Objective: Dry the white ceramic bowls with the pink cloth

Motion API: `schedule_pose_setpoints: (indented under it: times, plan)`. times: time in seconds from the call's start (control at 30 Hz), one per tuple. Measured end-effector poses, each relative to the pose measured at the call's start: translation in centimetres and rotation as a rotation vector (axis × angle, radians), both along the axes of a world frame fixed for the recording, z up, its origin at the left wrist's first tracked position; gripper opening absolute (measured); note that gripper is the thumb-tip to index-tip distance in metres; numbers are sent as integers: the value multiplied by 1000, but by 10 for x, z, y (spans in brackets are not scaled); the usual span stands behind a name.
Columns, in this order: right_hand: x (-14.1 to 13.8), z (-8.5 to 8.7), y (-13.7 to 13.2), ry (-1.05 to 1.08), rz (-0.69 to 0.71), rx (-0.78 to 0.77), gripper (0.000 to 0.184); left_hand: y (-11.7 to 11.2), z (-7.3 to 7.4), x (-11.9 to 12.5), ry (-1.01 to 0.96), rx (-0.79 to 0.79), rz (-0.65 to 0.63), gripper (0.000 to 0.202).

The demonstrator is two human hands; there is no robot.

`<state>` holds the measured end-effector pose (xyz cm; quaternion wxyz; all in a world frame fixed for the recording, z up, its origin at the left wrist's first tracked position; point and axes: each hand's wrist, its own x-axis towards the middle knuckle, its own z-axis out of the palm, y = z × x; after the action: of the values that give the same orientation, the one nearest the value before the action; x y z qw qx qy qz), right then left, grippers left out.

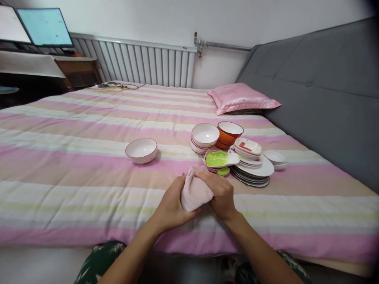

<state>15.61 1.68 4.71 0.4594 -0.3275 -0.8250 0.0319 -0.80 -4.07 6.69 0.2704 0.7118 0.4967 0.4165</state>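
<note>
A pale pink cloth [195,192] is bunched between my two hands above the near side of the bed. My left hand [171,206] grips it from the left, thumb along the lower edge. On the other side, my right hand [221,194] is closed over its upper right part. Whether anything is wrapped inside the cloth, I cannot tell. Just beyond my right hand lie green-and-white leaf-shaped dishes [220,159] on pink ones. A white bowl with a red rim [141,150] sits alone to the left, apart from my hands.
Stacked white bowls [205,135], orange bowls [229,134], rectangular dishes [248,147], plates [263,167] and small white dishes [275,158] stand on the striped bedcover [74,157]. Farther back are a pink pillow [242,97] and cables [118,85]. A grey headboard [319,79] borders the right.
</note>
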Motion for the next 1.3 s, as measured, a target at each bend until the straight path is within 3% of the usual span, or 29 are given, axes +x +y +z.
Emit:
schedule_pose_setpoints:
  times: [0.2,0.37,0.57,0.8,0.97,1.17,1.3]
  plan:
    - [2,-10,11,159,109,-316,39,3,2,-5,59,-31,30,60]
    - [-1,-19,17,255,144,-464,44,5,1,-9,61,-63,35,63]
    - [-10,-33,27,363,185,-531,44,6,-1,-14,47,-105,77,69]
    - [-13,-41,29,337,169,-548,36,6,0,-16,46,-120,97,67]
    - [-9,-26,23,265,93,-438,44,3,4,-16,82,-72,81,63]
    - [-3,10,4,-45,-69,13,30,0,-1,-8,24,11,22,68]
    - [-6,12,-1,-97,-81,88,28,0,-3,-4,6,-53,19,68]
